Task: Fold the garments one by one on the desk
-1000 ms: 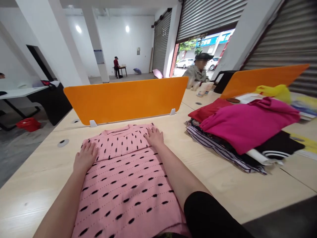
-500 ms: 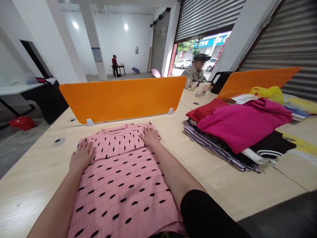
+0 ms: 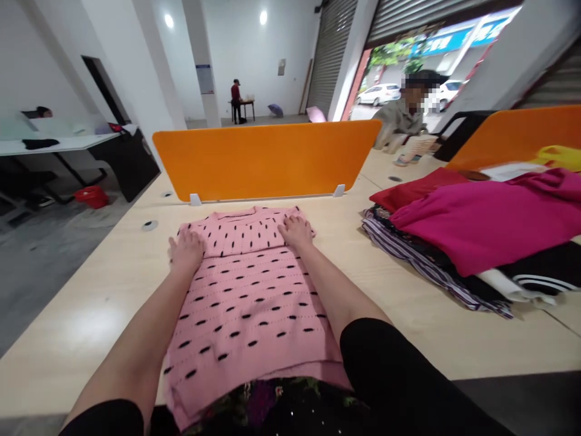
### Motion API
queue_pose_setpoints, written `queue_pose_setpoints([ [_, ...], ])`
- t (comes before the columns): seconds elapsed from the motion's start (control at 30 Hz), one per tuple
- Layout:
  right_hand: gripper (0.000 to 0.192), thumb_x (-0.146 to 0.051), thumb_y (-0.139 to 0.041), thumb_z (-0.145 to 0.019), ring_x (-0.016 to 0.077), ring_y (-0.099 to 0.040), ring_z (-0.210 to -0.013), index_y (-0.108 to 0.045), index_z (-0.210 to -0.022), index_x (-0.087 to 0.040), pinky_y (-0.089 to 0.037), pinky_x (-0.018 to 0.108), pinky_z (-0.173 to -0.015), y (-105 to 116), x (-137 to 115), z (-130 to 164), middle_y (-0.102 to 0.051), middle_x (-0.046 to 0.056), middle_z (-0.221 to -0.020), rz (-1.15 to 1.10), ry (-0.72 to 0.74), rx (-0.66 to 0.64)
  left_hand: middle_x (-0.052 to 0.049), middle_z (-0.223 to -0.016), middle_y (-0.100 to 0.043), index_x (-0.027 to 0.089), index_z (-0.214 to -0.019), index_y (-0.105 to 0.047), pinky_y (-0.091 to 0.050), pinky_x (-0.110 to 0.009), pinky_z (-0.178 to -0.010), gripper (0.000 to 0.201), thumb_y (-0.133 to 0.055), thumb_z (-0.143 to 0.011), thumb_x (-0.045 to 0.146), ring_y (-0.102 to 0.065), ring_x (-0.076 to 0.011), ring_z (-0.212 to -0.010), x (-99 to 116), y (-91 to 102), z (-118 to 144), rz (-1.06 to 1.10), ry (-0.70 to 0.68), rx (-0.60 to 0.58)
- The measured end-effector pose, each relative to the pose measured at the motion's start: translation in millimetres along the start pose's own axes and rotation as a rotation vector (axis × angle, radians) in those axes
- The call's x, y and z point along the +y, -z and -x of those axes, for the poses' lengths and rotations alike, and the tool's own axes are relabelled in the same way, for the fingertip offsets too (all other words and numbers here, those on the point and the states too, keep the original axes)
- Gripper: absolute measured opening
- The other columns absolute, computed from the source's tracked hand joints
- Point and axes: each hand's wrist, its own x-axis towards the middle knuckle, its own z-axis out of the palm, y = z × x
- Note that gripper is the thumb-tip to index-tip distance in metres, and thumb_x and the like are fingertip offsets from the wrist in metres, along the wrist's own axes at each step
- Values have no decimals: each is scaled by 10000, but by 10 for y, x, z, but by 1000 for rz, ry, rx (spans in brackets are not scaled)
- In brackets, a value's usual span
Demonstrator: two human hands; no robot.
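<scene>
Both hands have slid slightly up the sweater since half a second ago, and the view has tipped down, so a dark flowered garment now shows at the table's near edge. The left hand lies flat, palm down, fingers together, on the left shoulder of the pink sweater, holding nothing. The right hand lies flat too, fingers a little spread, on the right shoulder near the collar, also holding nothing. The sweater lies spread on the pale wooden table, collar away from the person and hem toward them, its sleeves folded out of sight. Just beyond the collar stands an orange divider. To the right, well apart from the sweater, sits a clothes pile, with a magenta top uppermost over red, striped and black pieces. Behind the divider another person sits at the far side of the table.
</scene>
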Motion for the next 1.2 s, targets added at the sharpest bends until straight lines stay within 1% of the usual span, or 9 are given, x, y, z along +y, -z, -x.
queue_pose_setpoints([
  [0.13,512,-485,-314,-945,302,-322,-1326,-492,-1346,-222,-217,528,-1080,74,61,-5,-445,88,-1453,-50,82,-89,-147,-1523,-340,118,-1442,-362,-256,-558,-1098,553,-206,-980,379,-275,-309,-1403,114,52,535,109,-132,-111],
  [0.23,595,-530,-282,-961,302,-188,-1421,-339,-1469,-225,-158,561,-1119,251,87,236,-258,64,-1567,-91,177,-175,-109,-1549,-297,174,-1460,-355,-238,-566,-1113,589,-246,-971,483,-234,-311,-1427,-14,52,1161,171,-252,-167],
  [0.37,653,-611,-285,-945,294,-107,-1456,-243,-1512,-291,-73,549,-1159,496,41,1126,-153,6,-1597,-158,483,-263,-106,-1534,-332,216,-1447,-390,-257,-576,-1104,576,-308,-960,512,-286,-313,-1406,-267,95,2019,177,-362,-107],
  [0.5,616,-614,-383,-922,267,-154,-1452,-294,-1481,-372,-43,543,-1176,619,24,2080,-225,-28,-1574,-235,711,-407,-105,-1526,-348,273,-1448,-384,-216,-623,-1101,511,-318,-976,455,-311,-322,-1395,-251,232,2571,175,-463,-8],
  [0.63,525,-535,-413,-945,239,-297,-1408,-424,-1423,-319,-198,520,-1168,664,195,2531,-393,32,-1502,-385,673,-341,-135,-1463,-441,237,-1427,-416,-134,-662,-1115,563,-375,-946,528,-386,-329,-1353,-78,321,2756,194,-585,79],
  [0.73,511,-505,-481,-925,244,-417,-1338,-490,-1380,-271,-308,510,-1127,665,348,2711,-507,88,-1410,-454,687,-225,-153,-1445,-459,184,-1419,-424,-276,-579,-1117,637,-437,-909,566,-381,-331,-1357,-9,304,2796,222,-627,131],
  [0.93,332,-367,-458,-958,241,-531,-1233,-628,-1220,-255,-379,501,-1084,590,442,2931,-620,107,-1264,-464,618,-29,-146,-1353,-548,161,-1350,-500,-428,-501,-1060,438,-458,-947,327,-416,-324,-1333,6,240,2864,283,-635,205],
  [1.07,341,-399,-526,-924,260,-513,-1251,-627,-1209,-241,-377,521,-1078,567,415,2947,-618,108,-1267,-369,717,-17,-134,-1312,-581,170,-1322,-535,-446,-483,-1050,424,-383,-928,140,-436,-292,-1318,-36,221,2863,304,-664,204],
  [1.2,306,-261,-435,-962,229,-552,-1205,-629,-1197,-236,-402,506,-1069,518,398,2965,-644,102,-1223,-316,748,74,-105,-1315,-593,190,-1235,-603,-407,-521,-1076,427,-366,-898,76,-487,-259,-1277,-93,210,2873,260,-738,251],
])
